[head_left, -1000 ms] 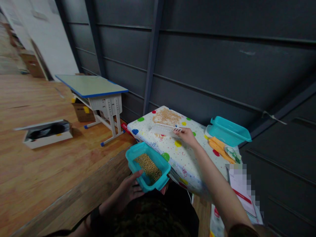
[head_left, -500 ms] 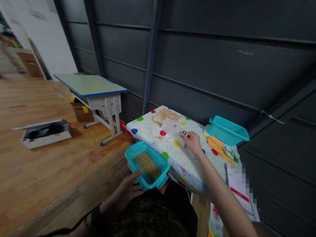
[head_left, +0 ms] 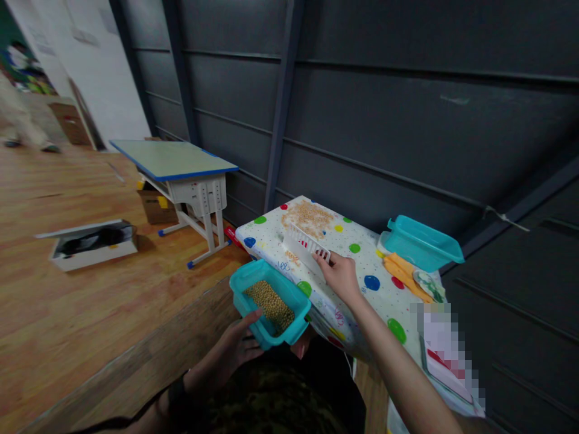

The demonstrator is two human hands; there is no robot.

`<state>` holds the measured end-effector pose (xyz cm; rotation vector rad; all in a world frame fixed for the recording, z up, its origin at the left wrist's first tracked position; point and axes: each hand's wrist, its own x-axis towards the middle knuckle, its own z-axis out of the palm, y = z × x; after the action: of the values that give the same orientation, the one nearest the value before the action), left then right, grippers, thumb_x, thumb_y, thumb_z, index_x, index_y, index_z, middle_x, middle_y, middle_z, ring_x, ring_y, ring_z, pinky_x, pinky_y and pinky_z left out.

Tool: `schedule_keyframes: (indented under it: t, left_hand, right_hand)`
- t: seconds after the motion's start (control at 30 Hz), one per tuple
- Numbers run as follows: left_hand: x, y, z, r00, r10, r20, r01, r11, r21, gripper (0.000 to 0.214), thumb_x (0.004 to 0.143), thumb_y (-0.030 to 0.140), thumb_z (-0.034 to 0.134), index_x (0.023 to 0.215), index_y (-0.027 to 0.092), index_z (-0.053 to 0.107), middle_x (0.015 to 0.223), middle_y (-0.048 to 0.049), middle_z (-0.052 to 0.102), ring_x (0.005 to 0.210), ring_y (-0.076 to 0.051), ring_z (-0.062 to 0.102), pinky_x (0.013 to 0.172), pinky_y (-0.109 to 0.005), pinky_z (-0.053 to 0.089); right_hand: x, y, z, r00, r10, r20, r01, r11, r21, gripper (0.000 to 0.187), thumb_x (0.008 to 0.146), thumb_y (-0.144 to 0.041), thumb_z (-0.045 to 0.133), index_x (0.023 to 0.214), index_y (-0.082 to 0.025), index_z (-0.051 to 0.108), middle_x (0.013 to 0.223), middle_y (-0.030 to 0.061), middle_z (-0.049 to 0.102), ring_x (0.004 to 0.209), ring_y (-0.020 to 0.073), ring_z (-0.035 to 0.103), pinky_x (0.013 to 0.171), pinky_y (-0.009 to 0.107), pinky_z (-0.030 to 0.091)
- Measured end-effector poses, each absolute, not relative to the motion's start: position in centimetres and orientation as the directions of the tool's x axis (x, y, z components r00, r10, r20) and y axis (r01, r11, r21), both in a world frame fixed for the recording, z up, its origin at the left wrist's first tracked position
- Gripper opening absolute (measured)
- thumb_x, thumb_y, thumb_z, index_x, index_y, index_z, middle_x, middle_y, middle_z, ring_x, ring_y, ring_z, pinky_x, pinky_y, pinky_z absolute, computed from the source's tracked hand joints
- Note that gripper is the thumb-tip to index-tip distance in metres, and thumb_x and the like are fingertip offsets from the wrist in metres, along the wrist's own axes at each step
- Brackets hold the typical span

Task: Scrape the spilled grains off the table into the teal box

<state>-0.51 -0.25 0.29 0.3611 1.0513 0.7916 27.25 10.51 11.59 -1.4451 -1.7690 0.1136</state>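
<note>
My left hand (head_left: pixel 237 343) grips the near left side of a teal plastic container (head_left: pixel 246 271), its thumb over the rim. Soybeans (head_left: pixel 270 303) lie in the bottom of this container, which is held at the table's front edge. In my right hand (head_left: pixel 339 274) is a white slotted plastic piece (head_left: pixel 304 246), stood on its edge on the tablecloth. A small heap of beans (head_left: pixel 292 258) lies by its near side. Farther back, a wide patch of beans (head_left: pixel 310 216) is spread over the cloth.
A second teal container (head_left: pixel 425 244) stands at the table's right, beside an orange cloth (head_left: pixel 404 274). Dark wall panels (head_left: pixel 407 138) rise right behind the table (head_left: pixel 362 301). To the left are a school desk (head_left: pixel 176 158) and a white box (head_left: pixel 93 250) on the floor.
My right hand has drawn the white slotted piece toward the front edge and tipped it more upright. My left hand and the container have stayed in place. The view has shifted slightly.
</note>
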Motion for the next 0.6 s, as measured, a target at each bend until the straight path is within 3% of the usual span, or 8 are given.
schedule_keyframes:
  t: [0.2, 0.37, 0.6]
  left_hand:
    - [-0.7, 0.0, 0.2, 0.259, 0.715, -0.650, -0.420, 0.689, 0.590, 0.065, 0.083, 0.057, 0.092, 0.128, 0.016, 0.070, 0.111, -0.0172, 0.086, 0.093, -0.031, 0.085, 0.098, -0.043, 0.064]
    - [-0.6, -0.1, 0.3, 0.263, 0.718, -0.644, -0.428, 0.685, 0.589, 0.072, 0.086, 0.057, 0.089, 0.140, 0.015, 0.066, 0.124, -0.0200, 0.085, 0.106, -0.035, 0.085, 0.104, -0.047, 0.064]
    - [-0.5, -0.3, 0.3, 0.283, 0.731, -0.622, -0.431, 0.676, 0.598, 0.071, 0.090, 0.060, 0.085, 0.142, 0.015, 0.065, 0.127, -0.0212, 0.084, 0.110, -0.035, 0.084, 0.106, -0.047, 0.063]
  right_hand:
    - [26.7, 9.7, 11.7, -0.008, 0.824, 0.567, 0.789, 0.353, -0.502, 0.059, 0.102, -0.066, 0.054, 0.059, -0.026, 0.055, 0.052, 0.0041, 0.061, 0.051, 0.0192, 0.056, 0.055, 0.030, 0.036]
    - [26.7, 7.1, 11.4, -0.006, 0.777, 0.630, 0.824, 0.361, -0.437, 0.063, 0.106, -0.067, 0.049, 0.062, -0.025, 0.061, 0.056, 0.0063, 0.068, 0.050, 0.0182, 0.058, 0.055, 0.029, 0.038]
    - [27.9, 2.6, 11.8, 0.008, 0.711, 0.703, 0.856, 0.359, -0.372, 0.065, 0.112, -0.064, 0.049, 0.064, -0.023, 0.067, 0.055, 0.0066, 0.069, 0.045, 0.0173, 0.059, 0.051, 0.028, 0.038]
